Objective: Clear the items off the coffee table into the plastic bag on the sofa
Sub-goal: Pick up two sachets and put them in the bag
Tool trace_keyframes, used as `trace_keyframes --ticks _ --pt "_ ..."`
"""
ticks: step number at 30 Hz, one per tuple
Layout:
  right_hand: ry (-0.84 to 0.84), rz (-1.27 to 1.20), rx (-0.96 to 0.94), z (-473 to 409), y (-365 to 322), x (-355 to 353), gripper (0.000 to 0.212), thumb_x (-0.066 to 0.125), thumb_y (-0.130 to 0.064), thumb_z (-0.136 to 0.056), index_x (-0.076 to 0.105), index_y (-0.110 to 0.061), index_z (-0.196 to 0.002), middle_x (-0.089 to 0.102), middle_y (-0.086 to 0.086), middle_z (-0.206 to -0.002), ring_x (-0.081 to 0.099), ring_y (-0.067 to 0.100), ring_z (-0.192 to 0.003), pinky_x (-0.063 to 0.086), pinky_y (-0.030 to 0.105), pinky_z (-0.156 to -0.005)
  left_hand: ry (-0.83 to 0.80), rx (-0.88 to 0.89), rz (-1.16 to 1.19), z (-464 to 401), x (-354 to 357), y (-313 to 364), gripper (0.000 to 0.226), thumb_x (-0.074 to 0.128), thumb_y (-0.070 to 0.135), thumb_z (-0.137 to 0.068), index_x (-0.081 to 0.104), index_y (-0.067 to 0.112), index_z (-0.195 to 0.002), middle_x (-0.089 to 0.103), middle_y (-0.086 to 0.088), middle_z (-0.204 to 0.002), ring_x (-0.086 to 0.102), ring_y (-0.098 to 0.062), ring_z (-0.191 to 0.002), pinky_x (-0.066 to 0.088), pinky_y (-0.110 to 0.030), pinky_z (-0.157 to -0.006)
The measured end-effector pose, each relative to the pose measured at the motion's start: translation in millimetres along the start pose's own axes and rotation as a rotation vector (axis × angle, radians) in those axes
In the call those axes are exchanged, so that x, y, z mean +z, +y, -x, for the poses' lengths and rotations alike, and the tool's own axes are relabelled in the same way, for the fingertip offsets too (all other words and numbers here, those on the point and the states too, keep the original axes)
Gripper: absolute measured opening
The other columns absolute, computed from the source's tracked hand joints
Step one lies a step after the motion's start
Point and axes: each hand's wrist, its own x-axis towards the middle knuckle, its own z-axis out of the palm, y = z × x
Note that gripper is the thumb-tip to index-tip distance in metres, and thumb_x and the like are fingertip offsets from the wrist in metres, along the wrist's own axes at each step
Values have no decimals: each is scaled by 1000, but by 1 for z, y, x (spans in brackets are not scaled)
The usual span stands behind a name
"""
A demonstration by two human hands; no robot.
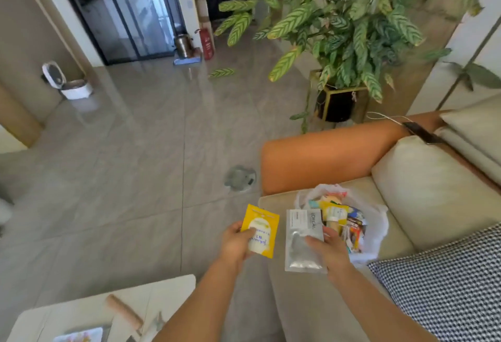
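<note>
The left hand (238, 241) is pinching a yellow packet (260, 230), thumb on its face, holding it over the floor just left of the plastic bag (375, 222). The right hand (329, 250) is gripping a silver packet (303, 241) by its right edge, holding it right beside the bag's open mouth. The bag is sitting on the sofa (423, 192) seat, already holding many small packets. Well left of the bag and nearer the camera, the coffee table (173, 287) is carrying a wooden roller (123, 313).
</note>
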Motion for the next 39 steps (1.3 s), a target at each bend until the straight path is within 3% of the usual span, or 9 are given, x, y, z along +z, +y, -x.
trace_keyframes --ticks 5,9,13,17,20,24,30,35,39 --pt "217 -166 142 -36 -8 -61 33 57 7 -84 59 -8 -113 66 12 -98 61 30 -91 50 44 -91 -120 -39 -121 -31 94 15 20 51 -2 -90 57 12 -103 64 -11 -94 61 -17 -70 49 -23 -50" --pt "318 -312 291 -61 -3 -95 22 44 8 -90 57 -8 -93 58 8 -80 54 23 -71 50 29 -59 -228 -77 -216 -60 160 15 26 46 -7 -86 63 12 -87 66 -11 -84 63 -22 -69 53 -28 -56" --pt "419 -420 400 -90 9 -110 22 43 11 -88 56 -5 -95 55 10 -78 53 22 -67 48 21 -43 -295 -56 -360 -97 212 12 31 44 -9 -87 61 5 -108 65 -14 -91 64 -27 -69 52 -34 -59" --pt "448 -492 465 -119 16 -116 18 45 12 -88 57 1 -95 57 14 -77 53 26 -67 47 34 -60 -298 -19 -527 -146 248 4 29 45 -8 -86 63 8 -103 66 -16 -108 65 -33 -92 57 -44 -73" --pt "509 -548 557 -152 23 -117 14 47 10 -88 53 -1 -82 58 17 -80 56 28 -68 51 35 -56 -275 -16 -635 -188 264 -3 28 47 -5 -84 63 18 -84 68 -16 -104 66 -35 -95 54 -51 -87" --pt "571 -640 641 -198 43 -113 34 52 7 -85 54 1 -118 60 19 -95 58 34 -84 54 41 -71 -250 -56 -678 -240 280 -10 29 46 -6 -83 64 12 -95 67 -16 -101 65 -35 -95 54 -50 -87" --pt "700 -744 657 -242 61 -116 46 42 8 -93 43 -7 -136 57 16 -105 51 23 -73 48 34 -69 -276 -130 -732 -281 302 -20 24 43 1 -93 62 15 -96 63 -11 -96 60 -29 -90 54 -46 -88" --pt "804 -856 693 -266 74 -118 46 44 2 -95 41 -11 -139 51 2 -79 48 13 -67 54 17 -59 -323 -183 -669 -285 304 -36 30 37 -1 -95 60 18 -91 63 -5 -93 61 -26 -91 54 -45 -88" --pt "851 -797 675 -276 80 -123 37 47 1 -93 45 -2 -129 51 27 -129 52 36 -120 42 45 -104 -278 -164 -643 -284 309 -42 31 37 -4 -94 60 17 -96 64 -9 -103 61 -26 -92 58 -40 -74"
